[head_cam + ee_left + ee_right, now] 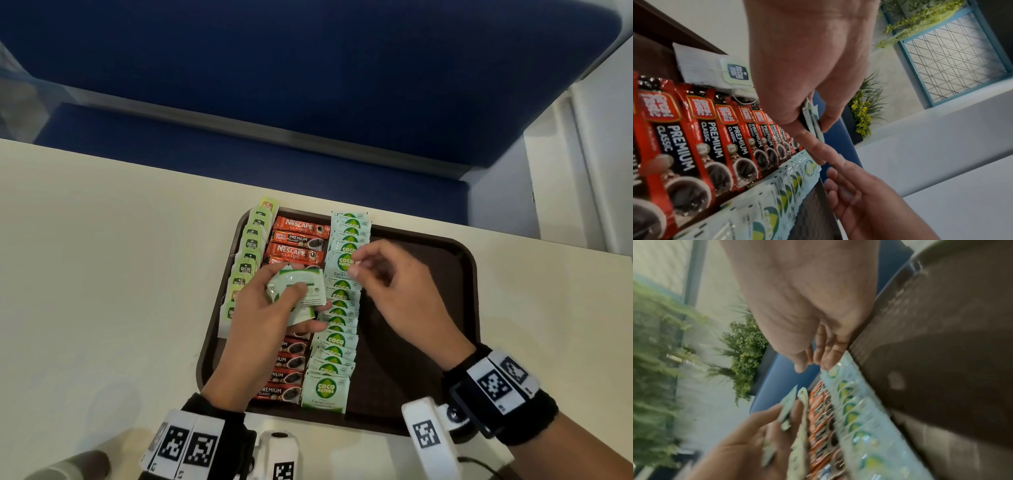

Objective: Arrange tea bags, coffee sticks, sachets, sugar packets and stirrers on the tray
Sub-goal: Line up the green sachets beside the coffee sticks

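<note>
Your left hand [270,308] grips a small stack of pale green paper sugar packets [299,291] above the red coffee sticks [298,240] on the dark brown plastic tray [428,308]. Your right hand [394,287] hovers beside it with loosely curled fingers, holding nothing. The loose stack may slip and disturb the overlapped sachet row [337,329] beneath.

Cream table [102,257], blue bench seat beyond far edge. Dark brown tray [459,281] flat on table, near far edge, right of centre. White marker-tagged device [428,435] resting at near edge, just beside tray's near rim.
</note>
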`<state>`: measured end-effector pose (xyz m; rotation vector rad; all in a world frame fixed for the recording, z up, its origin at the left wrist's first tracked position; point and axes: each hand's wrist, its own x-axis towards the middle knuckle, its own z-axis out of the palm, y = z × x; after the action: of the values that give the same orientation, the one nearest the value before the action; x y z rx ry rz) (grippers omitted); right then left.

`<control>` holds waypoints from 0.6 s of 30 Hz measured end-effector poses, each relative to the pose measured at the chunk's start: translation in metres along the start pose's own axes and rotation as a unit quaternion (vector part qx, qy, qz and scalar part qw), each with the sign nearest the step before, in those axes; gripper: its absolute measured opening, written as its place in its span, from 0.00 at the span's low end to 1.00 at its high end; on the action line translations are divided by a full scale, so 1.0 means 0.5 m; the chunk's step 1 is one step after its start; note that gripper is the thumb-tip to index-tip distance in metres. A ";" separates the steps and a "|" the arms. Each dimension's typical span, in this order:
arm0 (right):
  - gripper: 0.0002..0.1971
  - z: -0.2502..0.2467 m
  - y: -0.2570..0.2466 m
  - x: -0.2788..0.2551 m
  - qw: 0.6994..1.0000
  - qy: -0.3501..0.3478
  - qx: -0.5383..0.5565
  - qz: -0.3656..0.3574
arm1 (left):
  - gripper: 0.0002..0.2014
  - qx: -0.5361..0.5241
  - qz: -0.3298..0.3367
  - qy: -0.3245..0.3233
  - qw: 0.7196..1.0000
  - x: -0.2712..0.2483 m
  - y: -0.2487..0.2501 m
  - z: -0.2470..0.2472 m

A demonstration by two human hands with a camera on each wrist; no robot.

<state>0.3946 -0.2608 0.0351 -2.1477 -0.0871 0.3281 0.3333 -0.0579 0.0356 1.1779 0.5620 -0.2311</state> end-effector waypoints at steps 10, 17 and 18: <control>0.10 0.020 -0.033 -0.047 0.972 -0.054 0.218 0.064 | 0.12 0.046 0.007 -0.012 0.999 -0.013 0.008 0.009; 0.09 -0.008 -0.028 -0.053 0.981 -0.004 0.044 -0.187 | 0.18 -0.011 -0.035 -0.035 0.999 -0.018 0.021 0.009; 0.09 -0.007 -0.023 -0.053 0.981 -0.009 0.031 -0.190 | 0.15 -0.003 -0.023 -0.031 0.999 -0.019 0.023 0.011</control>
<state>0.3707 -0.2622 0.0519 -2.0144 -0.4848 0.1234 0.3323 -0.0599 0.0513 1.1495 0.5357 -0.3046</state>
